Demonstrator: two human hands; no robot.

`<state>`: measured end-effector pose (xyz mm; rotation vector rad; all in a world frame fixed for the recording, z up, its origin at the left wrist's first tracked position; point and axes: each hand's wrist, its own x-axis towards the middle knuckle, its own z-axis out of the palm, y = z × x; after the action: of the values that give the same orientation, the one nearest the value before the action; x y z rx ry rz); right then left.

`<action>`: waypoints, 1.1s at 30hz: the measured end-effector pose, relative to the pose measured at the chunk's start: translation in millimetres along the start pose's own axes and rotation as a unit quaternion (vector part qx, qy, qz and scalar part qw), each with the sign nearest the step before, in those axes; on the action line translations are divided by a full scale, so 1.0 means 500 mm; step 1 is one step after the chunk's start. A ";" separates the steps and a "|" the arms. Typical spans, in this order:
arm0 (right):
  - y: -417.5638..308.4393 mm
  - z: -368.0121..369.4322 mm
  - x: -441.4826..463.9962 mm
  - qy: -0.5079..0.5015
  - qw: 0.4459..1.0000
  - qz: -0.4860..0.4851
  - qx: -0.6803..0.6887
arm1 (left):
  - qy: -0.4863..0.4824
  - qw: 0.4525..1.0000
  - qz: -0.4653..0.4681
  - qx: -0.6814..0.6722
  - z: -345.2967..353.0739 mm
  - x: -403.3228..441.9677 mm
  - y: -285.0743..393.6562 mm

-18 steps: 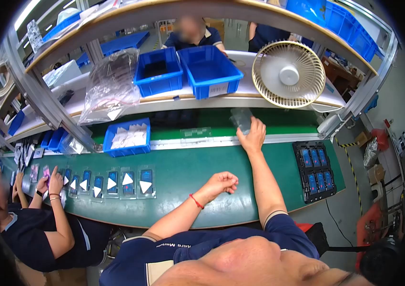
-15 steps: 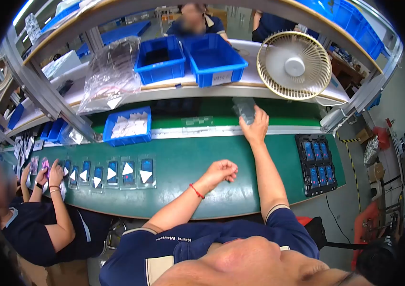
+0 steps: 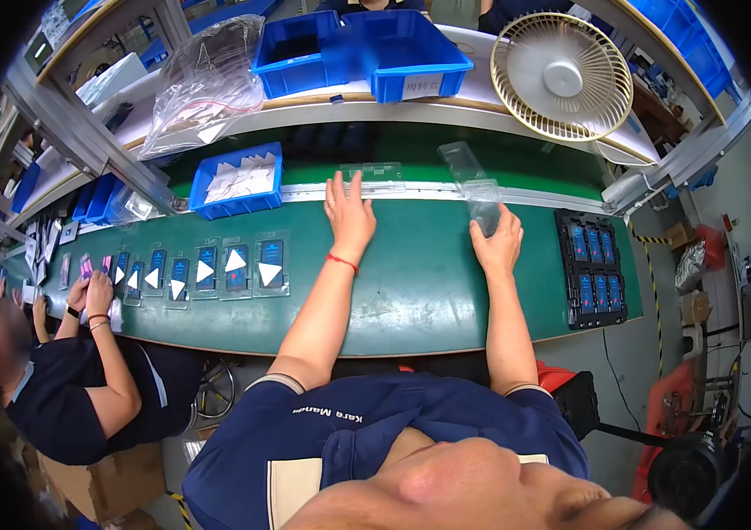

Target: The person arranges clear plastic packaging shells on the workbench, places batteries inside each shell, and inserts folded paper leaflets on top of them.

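Note:
My right hand point(image 3: 499, 240) is closed on a clear plastic tray point(image 3: 483, 205) above the back of the green bench point(image 3: 411, 300). Another clear piece point(image 3: 460, 162) lies just behind it. My left hand point(image 3: 351, 216) reaches over the metal rail with its fingers apart, at the near edge of flat clear trays point(image 3: 372, 177). Left of it, a row of clear trays holds blue devices with white triangular cards point(image 3: 270, 265). A blue bin point(image 3: 236, 183) of white cards stands behind that row. A black tray point(image 3: 589, 269) with blue devices sits at the right.
Overhead, a shelf point(image 3: 305, 113) carries blue bins point(image 3: 418, 57), a plastic bag point(image 3: 203, 88) and a round fan point(image 3: 561, 78). A co-worker point(image 3: 75, 393) sits at the left, hands on a pink item point(image 3: 86, 267). Another person is behind the shelf.
My left hand has moved forward from over the bench to the clear trays and opened. My right hand has drawn its clear tray nearer, away from another clear piece. The view has tilted down.

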<state>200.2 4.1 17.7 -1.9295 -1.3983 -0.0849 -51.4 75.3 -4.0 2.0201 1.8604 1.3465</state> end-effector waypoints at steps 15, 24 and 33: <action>-0.112 0.078 -0.053 -0.196 0.757 0.112 0.613 | -0.042 0.973 0.178 -0.138 -0.030 -0.045 0.118; -0.051 0.010 -0.022 -0.330 0.663 0.172 0.650 | -0.288 0.729 -0.232 -0.577 -0.055 -0.050 0.127; -0.066 0.041 -0.044 -0.361 0.697 0.158 0.600 | -0.375 0.645 -0.282 -0.603 -0.053 -0.052 0.114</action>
<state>156.1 3.1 9.9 -0.9606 -0.9946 1.5211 -21.2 26.0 32.0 0.8530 0.6423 0.8462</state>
